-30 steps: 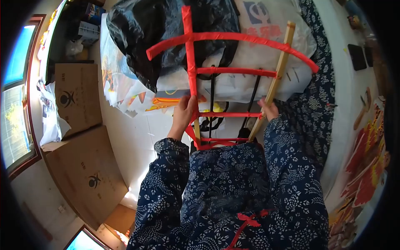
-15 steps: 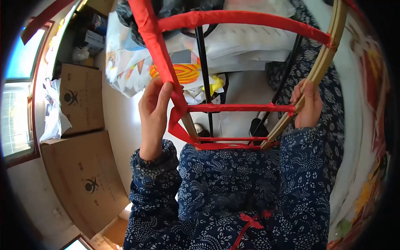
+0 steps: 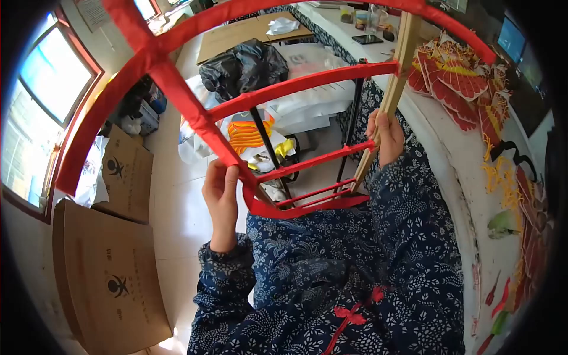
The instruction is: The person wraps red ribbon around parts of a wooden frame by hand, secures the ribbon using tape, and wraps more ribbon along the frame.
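A ladder-like wooden frame (image 3: 186,103) leans up from my lap, its left rail and crossbars wrapped in red fabric strip. My left hand (image 3: 220,201) pinches the red strip (image 3: 255,204) against the left rail, low down; a folded length of it runs across my lap. Opposite, my right hand (image 3: 387,139) is wrapped round the right rail (image 3: 401,65), where the wood is bare. Red crossbars (image 3: 296,89) span between the two rails. Dark thin poles (image 3: 266,139) show behind them.
Cardboard boxes (image 3: 112,278) stand on the floor to the left, below a window. A black plastic bag (image 3: 245,68) lies on white sacks ahead. On the right-hand counter are red-and-yellow decorations (image 3: 452,77), a phone (image 3: 367,39), jars (image 3: 361,19) and small tools (image 3: 492,288).
The view has lifted and turned right, bringing the counter into sight. The frame appears tilted, with more of its upper end showing. Both hands keep their holds.
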### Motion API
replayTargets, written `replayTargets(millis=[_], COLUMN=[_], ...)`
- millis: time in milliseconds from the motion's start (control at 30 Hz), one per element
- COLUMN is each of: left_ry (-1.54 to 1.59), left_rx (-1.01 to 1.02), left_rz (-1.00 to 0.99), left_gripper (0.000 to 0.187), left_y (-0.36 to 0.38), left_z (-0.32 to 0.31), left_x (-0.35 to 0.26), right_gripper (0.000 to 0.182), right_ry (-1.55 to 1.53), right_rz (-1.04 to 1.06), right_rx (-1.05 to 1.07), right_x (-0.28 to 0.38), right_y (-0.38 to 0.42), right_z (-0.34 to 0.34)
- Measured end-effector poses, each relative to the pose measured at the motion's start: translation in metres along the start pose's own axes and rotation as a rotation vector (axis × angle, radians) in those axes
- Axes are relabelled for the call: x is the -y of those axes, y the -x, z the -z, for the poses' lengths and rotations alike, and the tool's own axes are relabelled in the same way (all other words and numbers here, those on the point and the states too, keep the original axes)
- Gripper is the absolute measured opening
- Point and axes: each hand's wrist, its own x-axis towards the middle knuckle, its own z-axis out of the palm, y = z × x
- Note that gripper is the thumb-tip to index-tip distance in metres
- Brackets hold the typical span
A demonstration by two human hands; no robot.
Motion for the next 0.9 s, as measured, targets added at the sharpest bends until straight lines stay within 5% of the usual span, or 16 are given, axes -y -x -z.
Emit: replayTargets(millis=[367, 467, 600, 900], left_ry=[0.039, 0.094, 0.225, 0.072], left_rx=[0.073, -0.072, -0.003, 0.125], left_rz=[0.030, 0.121, 0.351, 0.257], left_gripper=[0.027, 0.032, 0.032, 0.024], left_y=[0.024, 0.043, 0.063, 0.027], left_z=[0.018, 0.019, 0.035, 0.038], left_x=[0.002, 0.020, 0.041, 0.063], right_gripper=[0.033, 0.033, 0.032, 0.032], right_ry=[0.108, 0.084, 0.082, 0.018], right_rz=[-0.078, -0.098, -0.096, -0.075], right_rx=[0.028, 0.014, -0.038, -0.037], right_x=[0.005, -0.008, -0.006, -0.017], right_y=[-0.011, -0.020, -0.013, -0.013], right_z=[-0.004, -0.008, -0.010, -0.003])
